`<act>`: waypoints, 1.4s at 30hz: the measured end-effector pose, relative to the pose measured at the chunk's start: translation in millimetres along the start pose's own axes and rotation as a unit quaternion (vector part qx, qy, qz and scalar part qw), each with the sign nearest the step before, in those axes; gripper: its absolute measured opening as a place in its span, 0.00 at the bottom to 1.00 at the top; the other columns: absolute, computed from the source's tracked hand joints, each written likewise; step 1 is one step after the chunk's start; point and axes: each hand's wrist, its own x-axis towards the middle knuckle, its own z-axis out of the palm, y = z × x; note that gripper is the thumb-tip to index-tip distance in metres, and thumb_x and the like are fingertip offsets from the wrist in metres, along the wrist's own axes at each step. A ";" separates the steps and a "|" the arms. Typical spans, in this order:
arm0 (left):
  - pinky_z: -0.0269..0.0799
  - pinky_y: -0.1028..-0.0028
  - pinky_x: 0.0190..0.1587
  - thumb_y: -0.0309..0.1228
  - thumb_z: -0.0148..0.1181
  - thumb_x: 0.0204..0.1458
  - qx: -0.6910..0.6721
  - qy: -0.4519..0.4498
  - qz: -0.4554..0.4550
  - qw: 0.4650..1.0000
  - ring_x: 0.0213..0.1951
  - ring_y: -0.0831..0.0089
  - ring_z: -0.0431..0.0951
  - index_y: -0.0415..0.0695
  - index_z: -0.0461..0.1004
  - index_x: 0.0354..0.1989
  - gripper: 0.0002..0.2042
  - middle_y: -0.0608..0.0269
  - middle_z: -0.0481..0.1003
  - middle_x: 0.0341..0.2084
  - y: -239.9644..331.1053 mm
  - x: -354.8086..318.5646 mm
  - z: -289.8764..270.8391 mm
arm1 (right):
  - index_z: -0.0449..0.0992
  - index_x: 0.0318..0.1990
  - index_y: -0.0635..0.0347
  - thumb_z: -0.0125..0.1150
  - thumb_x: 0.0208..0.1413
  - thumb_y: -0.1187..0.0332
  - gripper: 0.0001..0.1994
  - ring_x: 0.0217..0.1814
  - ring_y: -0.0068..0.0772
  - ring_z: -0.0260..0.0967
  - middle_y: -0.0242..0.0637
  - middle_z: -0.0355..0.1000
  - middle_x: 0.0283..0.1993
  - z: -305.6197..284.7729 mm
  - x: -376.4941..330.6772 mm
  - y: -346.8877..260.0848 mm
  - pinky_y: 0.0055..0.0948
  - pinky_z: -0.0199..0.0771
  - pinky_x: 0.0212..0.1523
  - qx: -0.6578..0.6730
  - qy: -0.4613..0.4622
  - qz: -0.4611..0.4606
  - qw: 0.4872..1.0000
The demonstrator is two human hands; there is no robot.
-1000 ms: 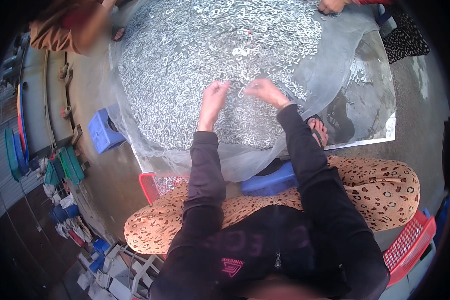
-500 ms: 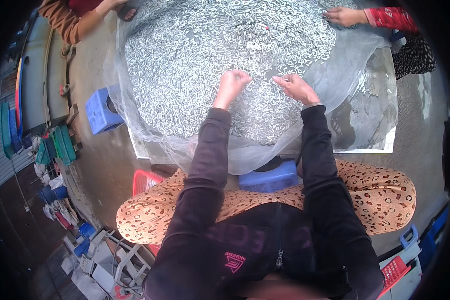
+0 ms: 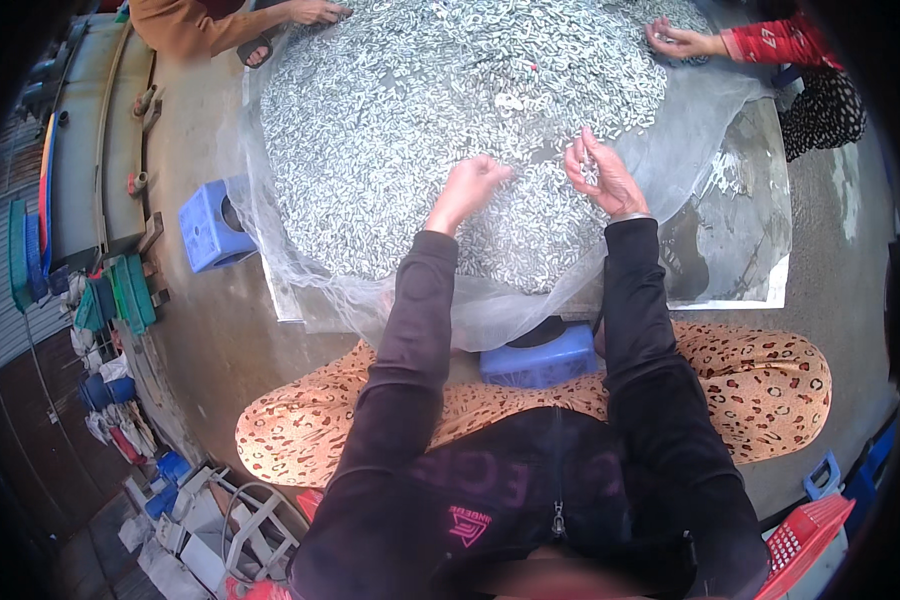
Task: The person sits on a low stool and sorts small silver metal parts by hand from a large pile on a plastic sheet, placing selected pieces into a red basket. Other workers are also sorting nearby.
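Note:
A wide heap of small, curled, silvery-white pieces [image 3: 370, 150], perhaps little fish, is spread on a sheer net [image 3: 700, 130]. My right hand [image 3: 610, 182] is raised over the heap, its palm turned up and fingers curled around several of these pieces. Left of it, my left hand [image 3: 473, 190] hovers low over the pieces with its fingertips pinched together. Motion blurs those fingertips, and I cannot make out what is between them. Beyond my hands, a cluster of larger whitish pieces [image 3: 513, 102] and a tiny red bit [image 3: 534, 68] lie on the heap.
A co-worker's hand [image 3: 315, 11] reaches over the far left edge; another's hand [image 3: 680, 40], red-sleeved, is at the far right. Blue plastic stools [image 3: 210, 228] stand by the net's left side and before my knees. A red basket [image 3: 810, 540] sits at the lower right.
My right hand has turned palm up and lifted pieces from the heap. My left hand has shifted slightly nearer to me. The left co-worker's hand has stretched over the heap; the right one's has turned up.

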 end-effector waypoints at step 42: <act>0.55 0.87 0.18 0.30 0.60 0.52 -0.237 -0.080 0.008 0.968 0.20 0.88 0.65 0.40 0.74 0.36 0.07 0.73 0.69 0.21 23.2 -14.4 -3.0 | 0.69 0.46 0.71 0.49 0.58 0.67 0.15 0.41 0.37 0.72 0.46 0.71 0.42 19.9 -16.0 23.9 0.34 0.75 0.45 0.013 0.151 0.036 0.988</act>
